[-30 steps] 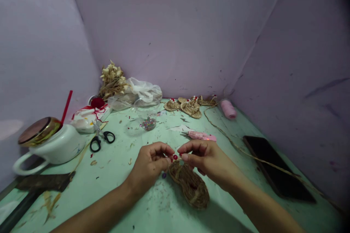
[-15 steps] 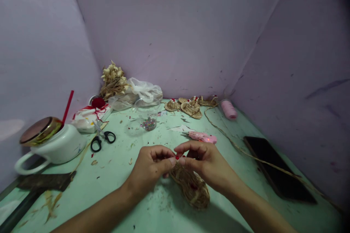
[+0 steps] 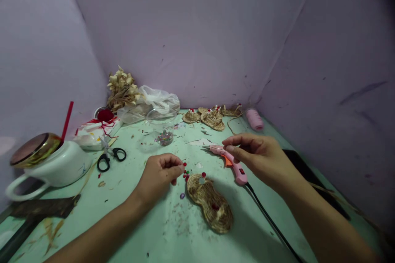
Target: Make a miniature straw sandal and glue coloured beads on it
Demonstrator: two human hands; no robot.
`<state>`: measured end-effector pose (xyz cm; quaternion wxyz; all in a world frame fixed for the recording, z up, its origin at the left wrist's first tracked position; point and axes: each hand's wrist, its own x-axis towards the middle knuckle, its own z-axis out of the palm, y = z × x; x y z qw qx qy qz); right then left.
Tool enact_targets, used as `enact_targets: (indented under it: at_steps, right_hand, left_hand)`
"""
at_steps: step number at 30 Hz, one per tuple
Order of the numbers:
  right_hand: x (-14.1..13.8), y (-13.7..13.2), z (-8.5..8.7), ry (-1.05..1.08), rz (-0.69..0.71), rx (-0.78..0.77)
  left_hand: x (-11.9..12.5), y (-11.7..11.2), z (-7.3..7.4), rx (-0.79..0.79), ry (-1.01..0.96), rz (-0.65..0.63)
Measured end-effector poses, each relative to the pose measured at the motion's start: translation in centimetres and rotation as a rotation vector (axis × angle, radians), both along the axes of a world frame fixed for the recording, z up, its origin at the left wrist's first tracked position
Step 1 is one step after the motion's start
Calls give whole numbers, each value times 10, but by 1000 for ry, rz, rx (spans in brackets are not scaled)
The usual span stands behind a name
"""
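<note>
Hands have parted since the previous frame: the right hand (image 3: pixel 262 158) has gone right and forward, uncovering the handle of the glue gun (image 3: pixel 236 168), while the left hand (image 3: pixel 159 174) has drawn back slightly to the left. Uncovered too: the front end of the woven slipper (image 3: pixel 211 207).

Left hand: fingers curled, thumb and forefinger nearly meeting. One red bead (image 3: pixel 184 164) shows at their tips; cannot tell whether it is pinched or just beyond them. Small red and green beads (image 3: pixel 187 176) sit just right of these fingertips; a purple bead (image 3: pixel 182 196) lies nearer the wearer.

Right hand: fingers bent, thumb and forefinger close together above the gun's body. Contact with the gun, or anything in the pinch: cannot tell. Orange trigger (image 3: pixel 227 161) visible below the fingertips; black cord (image 3: pixel 271 221) runs toward the wearer, left of the right forearm.

Slipper lies flat on the green table (image 3: pixel 160 230), between the two hands and nearer the wearer, apart from both. At its front end, a pale disc (image 3: pixel 201 181) and a second red bead (image 3: pixel 203 174).

Ahead of the left hand: clear cup (image 3: pixel 165 137) with mixed beads. Left of it: black-handled scissors (image 3: pixel 103 162).
</note>
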<state>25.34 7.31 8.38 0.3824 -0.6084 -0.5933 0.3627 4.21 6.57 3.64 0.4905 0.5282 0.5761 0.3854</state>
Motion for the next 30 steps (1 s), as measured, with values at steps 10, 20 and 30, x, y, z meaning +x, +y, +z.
enact_targets:
  at_steps: [10,20,30]
  right_hand:
    - [1,6,-32,-510,396,-36]
    - [-10,-1,-28,-412,307,179]
    - [-40,-25,-40,-162,469,334]
  left_hand:
    - [-28,25,-37,125,374,0]
    - [-16,15,-11,-147,-53,-134]
    - [-3,-11,10,-350,-364,-315]
